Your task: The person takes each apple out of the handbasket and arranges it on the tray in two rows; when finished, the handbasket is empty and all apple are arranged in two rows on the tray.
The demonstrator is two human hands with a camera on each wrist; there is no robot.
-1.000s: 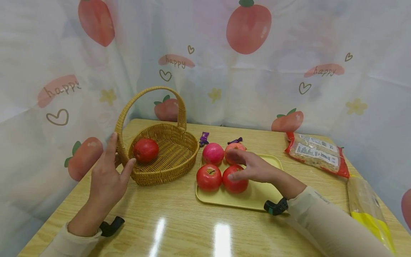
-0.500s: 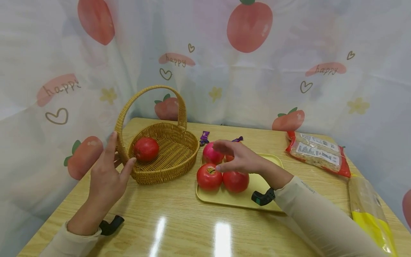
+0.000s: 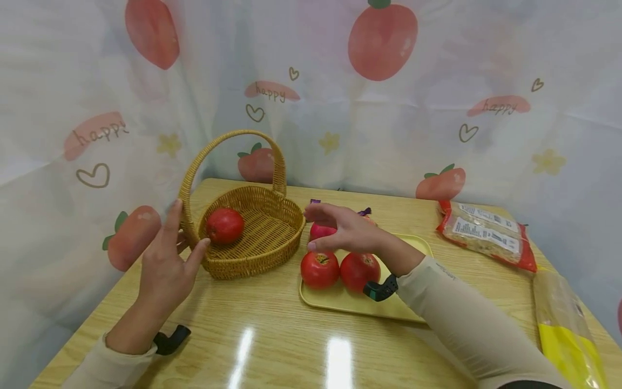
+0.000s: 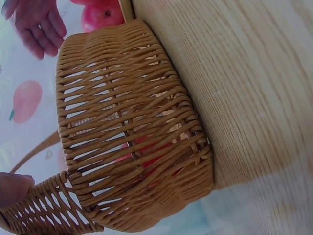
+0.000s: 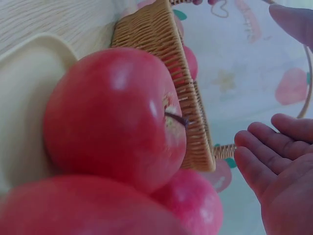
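My left hand (image 3: 167, 256) holds the base of the handle on a wicker basket (image 3: 252, 262), its thumb and fingers on either side. One red apple (image 3: 225, 226) lies in the basket at its left. My right hand (image 3: 347, 229) hovers above a yellow tray (image 3: 335, 303), fingers extended and holding nothing. Two red apples (image 3: 319, 269) sit at the tray's front. Behind them is a pinkish-red apple (image 3: 318, 231), partly covered by the right hand; another fruit behind is mostly hidden. In the right wrist view, a stemmed apple (image 5: 112, 117) stands close below the open palm.
Purple-wrapped candies (image 3: 364, 212) lie behind the tray, partly hidden. At the right are a red-edged packet (image 3: 486, 235) and a clear and yellow bag (image 3: 566, 324). A printed curtain (image 3: 389, 135) hangs behind the wooden table (image 3: 233, 335).
My right hand has moved left and slightly up across the fruit, from the right-hand apples toward the basket. My left hand stays at the basket handle. The fruit has not moved.
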